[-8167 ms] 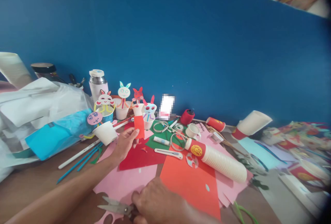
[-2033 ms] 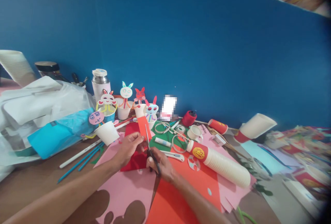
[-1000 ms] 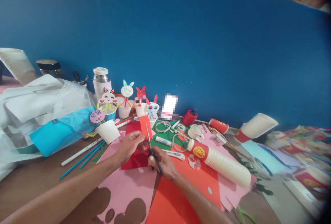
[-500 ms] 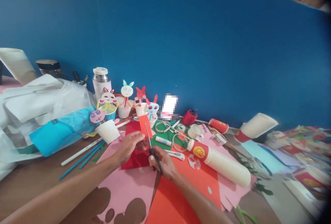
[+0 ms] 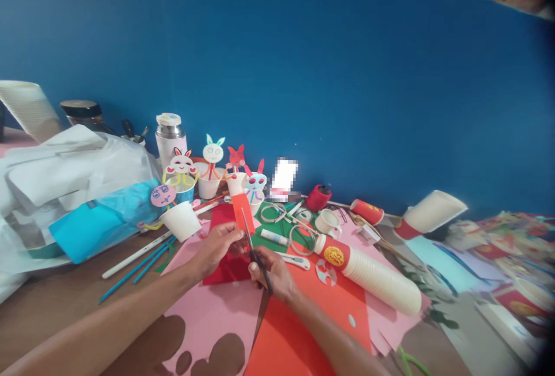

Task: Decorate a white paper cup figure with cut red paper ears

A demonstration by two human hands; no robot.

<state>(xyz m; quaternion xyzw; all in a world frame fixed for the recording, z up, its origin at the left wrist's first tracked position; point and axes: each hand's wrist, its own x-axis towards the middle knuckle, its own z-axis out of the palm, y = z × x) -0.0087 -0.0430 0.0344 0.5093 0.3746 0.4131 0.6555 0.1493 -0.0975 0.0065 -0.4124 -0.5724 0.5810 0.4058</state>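
My left hand is closed on the lower end of a small orange-red paper piece, which stands up above its fingers. In my right hand is a pair of scissors with dark handles, its blades pointing up and lying along the paper. Whether the blade edges are parted is too small to tell. Beneath both hands lie a dark red sheet, a pink sheet with round cut-outs and a large orange sheet.
Bunny-faced paper figures stand in cups along the blue wall. To the right lie a utility knife, a glue stick and a long stack of paper cups. A plastic bag and a flask occupy the left.
The orange-red paper piece and the scissors have shifted very slightly in my hands. Everything else stays in place.
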